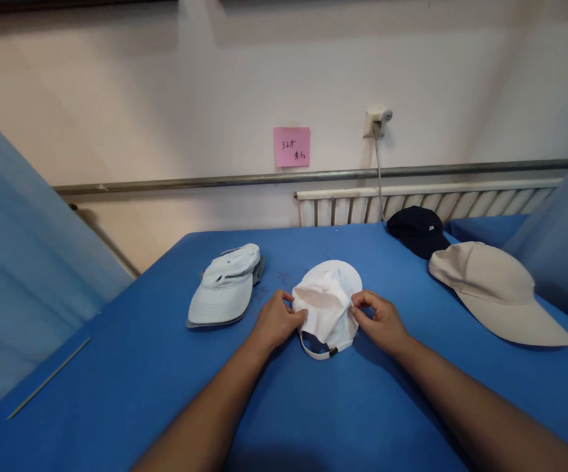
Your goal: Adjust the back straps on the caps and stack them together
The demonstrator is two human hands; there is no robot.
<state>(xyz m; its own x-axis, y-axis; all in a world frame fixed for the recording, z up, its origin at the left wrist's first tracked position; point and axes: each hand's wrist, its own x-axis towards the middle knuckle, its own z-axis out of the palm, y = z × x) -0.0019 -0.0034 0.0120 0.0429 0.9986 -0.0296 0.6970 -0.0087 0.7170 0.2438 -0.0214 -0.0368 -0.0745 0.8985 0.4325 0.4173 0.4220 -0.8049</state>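
A white baseball cap (326,298) lies on the blue table (274,419), its brim pointing away from me and its strap with a dark buckle nearest me. The crown looks crumpled and partly sunken. My left hand (280,319) pinches the cap's left side between thumb and fingers. On the opposite side, my right hand (376,318) grips the edge with thumb and forefinger. To the left rests a stack of caps (225,285), a pale one on top of a grey one. A beige cap (495,288) and a black cap (416,229) sit at the right.
A thin stick (50,377) lies along the table's left side. Blue curtains (23,262) hang at both sides. Behind the table are a metal rail (225,180), a radiator (343,208), a plugged-in socket (375,123) and a pink note (292,147) on the wall.
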